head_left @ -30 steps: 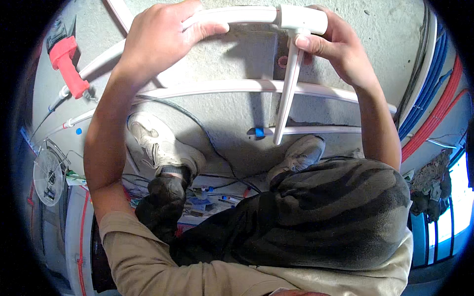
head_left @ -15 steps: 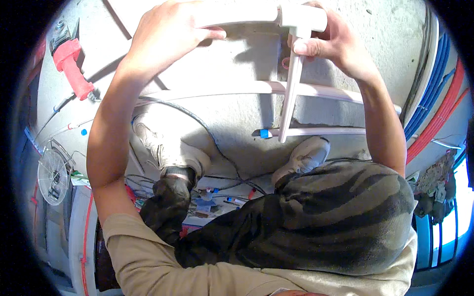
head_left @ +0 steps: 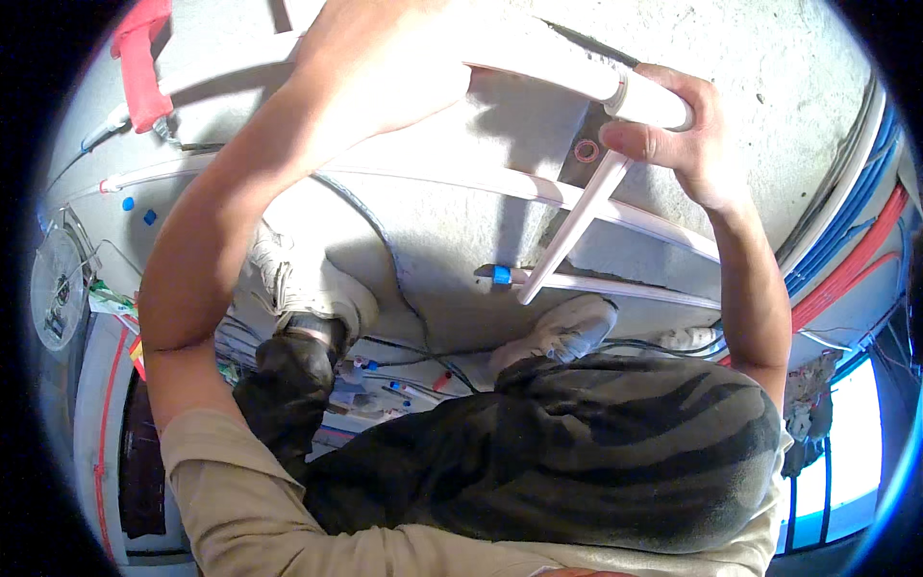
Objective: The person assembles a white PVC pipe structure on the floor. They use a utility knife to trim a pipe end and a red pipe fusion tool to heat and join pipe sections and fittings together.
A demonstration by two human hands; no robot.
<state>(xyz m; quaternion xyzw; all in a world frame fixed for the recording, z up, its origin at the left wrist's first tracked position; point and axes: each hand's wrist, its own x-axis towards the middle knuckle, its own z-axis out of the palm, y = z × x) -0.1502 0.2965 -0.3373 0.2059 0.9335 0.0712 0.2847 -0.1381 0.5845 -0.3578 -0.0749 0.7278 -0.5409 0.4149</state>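
My right hand is closed around a white tee fitting, thumb under it beside the branch. A thin white pipe slants down and left from the tee. A thicker white pipe runs from the tee's left end up to my left hand, which is closed over it. Strong glare washes out this hand, and most of its fingers are hidden. Below, a long white pipe crosses the concrete, with a shorter white pipe nearer my shoe, a blue piece at its end.
A red-handled tool lies at the upper left, above a round clear fan-like object. Blue cables and red cables curve along the right. A dark cable passes between my shoes. Small debris lies nearby.
The tee and its pipes have moved right and down in view and tilt more steeply. My left hand has slid or shifted right with them. The whole view has turned slightly.
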